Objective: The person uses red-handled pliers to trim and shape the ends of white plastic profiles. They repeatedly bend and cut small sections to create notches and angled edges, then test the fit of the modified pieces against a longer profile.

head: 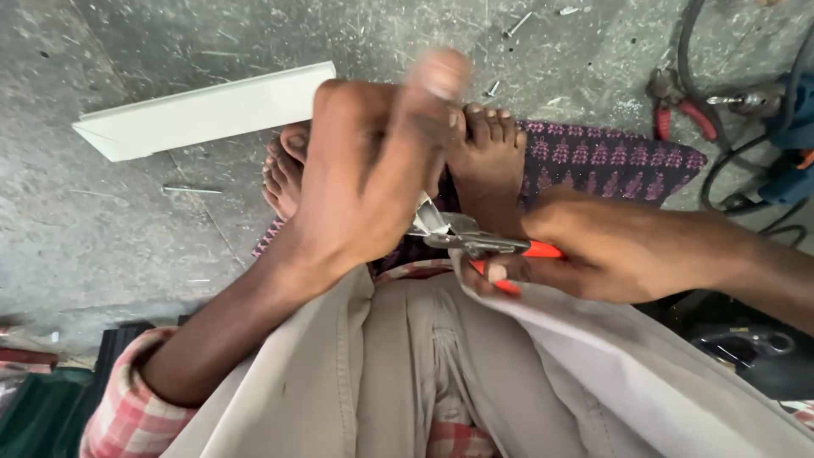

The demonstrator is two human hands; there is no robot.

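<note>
My right hand [593, 250] grips red-handled pliers [483, 246], whose metal jaws pinch a small whitish metal scrap [430, 219]. My left hand [365, 170] is raised over my crossed bare feet [487, 157], fingers bent and blurred, touching or holding the other end of that scrap; the grip itself is hidden behind the hand. I sit on a purple patterned cloth [619, 161] on the concrete floor, with a pale sheet [644, 373] across my lap.
A white angled strip [203, 110] lies on the floor at upper left. Red-handled pliers [678, 106], a blue power tool [784, 144] and black cables [721, 170] lie at upper right. Loose screws [517, 24] are scattered above. A dark case [746, 348] sits lower right.
</note>
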